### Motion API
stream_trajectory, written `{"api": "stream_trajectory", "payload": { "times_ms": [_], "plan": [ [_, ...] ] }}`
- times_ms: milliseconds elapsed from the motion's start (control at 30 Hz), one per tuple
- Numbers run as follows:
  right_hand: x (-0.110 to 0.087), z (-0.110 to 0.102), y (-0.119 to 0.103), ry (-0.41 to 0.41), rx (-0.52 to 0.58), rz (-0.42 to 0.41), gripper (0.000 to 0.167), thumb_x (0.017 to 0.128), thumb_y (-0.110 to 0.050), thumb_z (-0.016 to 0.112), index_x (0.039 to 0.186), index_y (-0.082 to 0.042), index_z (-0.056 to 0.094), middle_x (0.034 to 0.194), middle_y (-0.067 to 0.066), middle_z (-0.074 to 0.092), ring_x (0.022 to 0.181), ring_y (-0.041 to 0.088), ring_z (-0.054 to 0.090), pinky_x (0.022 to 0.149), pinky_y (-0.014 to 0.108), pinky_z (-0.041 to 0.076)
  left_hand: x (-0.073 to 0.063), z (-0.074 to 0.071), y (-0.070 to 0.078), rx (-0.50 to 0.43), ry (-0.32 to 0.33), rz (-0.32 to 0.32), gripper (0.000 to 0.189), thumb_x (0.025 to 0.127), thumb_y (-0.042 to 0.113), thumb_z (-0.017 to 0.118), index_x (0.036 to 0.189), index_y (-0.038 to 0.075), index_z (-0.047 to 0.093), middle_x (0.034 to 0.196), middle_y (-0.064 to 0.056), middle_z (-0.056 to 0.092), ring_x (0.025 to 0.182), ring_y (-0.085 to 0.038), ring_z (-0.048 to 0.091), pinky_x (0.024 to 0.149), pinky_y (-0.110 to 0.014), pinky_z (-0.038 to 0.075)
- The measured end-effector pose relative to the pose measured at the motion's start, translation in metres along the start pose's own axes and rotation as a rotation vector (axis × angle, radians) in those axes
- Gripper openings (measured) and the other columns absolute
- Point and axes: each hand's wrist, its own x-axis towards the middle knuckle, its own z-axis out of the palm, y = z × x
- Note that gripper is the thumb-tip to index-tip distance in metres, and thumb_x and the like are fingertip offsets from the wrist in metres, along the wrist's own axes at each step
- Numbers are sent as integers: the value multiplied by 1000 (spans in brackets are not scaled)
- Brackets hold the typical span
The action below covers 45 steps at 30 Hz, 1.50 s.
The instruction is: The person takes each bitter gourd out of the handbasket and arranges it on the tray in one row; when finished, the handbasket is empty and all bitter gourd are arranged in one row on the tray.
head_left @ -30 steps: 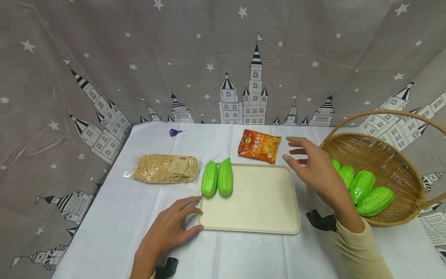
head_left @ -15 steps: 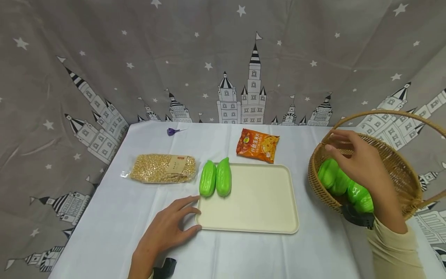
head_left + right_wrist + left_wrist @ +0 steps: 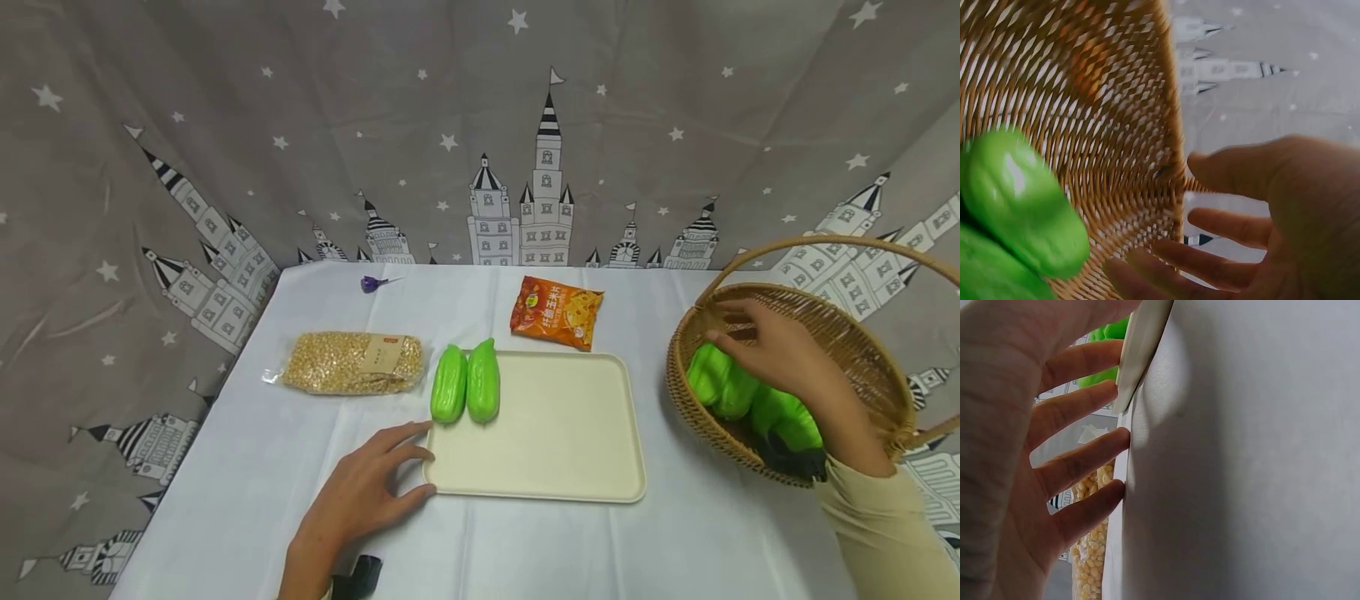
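My left hand (image 3: 367, 479) lies at the left edge of a cream tray (image 3: 562, 433), fingers spread and fingertips against its rim. On the tray's left side lie two glossy green toy bitter melons (image 3: 449, 385), side by side. My right hand (image 3: 780, 350) reaches over the rim of a wicker basket (image 3: 862, 350), thumb and fingers apart with nothing between them. Below it, several more green bitter melons (image 3: 731, 387) rest in the basket, partly hidden by the hand and wrist. The right wrist view has one melon (image 3: 1022, 200) left of the fingertips.
A bag of corn kernels (image 3: 348, 362) lies left of the tray. Behind the tray sits an orange snack packet (image 3: 557, 312). A small purple wrapped item (image 3: 371, 284) is at the back left. The basket's handle (image 3: 825, 240) arches above its opening.
My right hand has moved right, from beside the tray to over the basket, then slightly lower into it. The left hand has stayed at the tray's edge.
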Motion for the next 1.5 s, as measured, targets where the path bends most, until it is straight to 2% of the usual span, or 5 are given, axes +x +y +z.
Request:
{"api": "stream_trajectory", "payload": {
  "times_ms": [367, 700, 933, 1300, 1500],
  "plan": [
    [15, 10, 15, -196, -86, -6, 66, 108, -27, 66, 152, 15, 42, 135, 46, 58, 121, 63, 61, 96, 73, 53, -6, 5, 3, -22, 17, -1, 38, 81, 41, 93, 113, 27, 77, 150, 1, 64, 133, -23, 65, 95, -43, 62],
    [16, 15, 17, -231, -180, 11, 84, 100, -37, 76, 146, 24, 39, 142, 44, 55, 121, 66, 58, 99, 72, 52, -3, 3, 3, -9, 23, 1, 38, 82, 42, 93, 113, 27, 77, 150, 2, 64, 133, -22, 65, 95, -42, 62],
    [19, 20, 16, -261, -221, 53, 83, 96, -41, 79, 137, 24, 47, 128, 48, 60, 114, 67, 60, 94, 71, 54, 0, 2, 3, -12, 34, 12, 38, 82, 43, 93, 112, 26, 77, 149, 2, 65, 132, -23, 65, 95, -43, 61],
    [23, 38, 46, -98, -175, -77, 80, 79, -30, 92, 137, 9, 53, 120, 36, 66, 102, 53, 65, 81, 67, 56, -3, 2, 3, 5, 21, 6, 38, 82, 42, 93, 113, 28, 77, 150, 3, 64, 133, -22, 65, 97, -41, 61],
    [16, 20, 27, -129, -122, -88, 85, 86, -21, 89, 146, 18, 42, 129, 47, 58, 115, 66, 58, 92, 75, 52, -2, 1, 3, 9, 21, 3, 38, 81, 42, 93, 112, 28, 77, 150, 3, 64, 133, -21, 64, 98, -41, 61]
  ]
}}
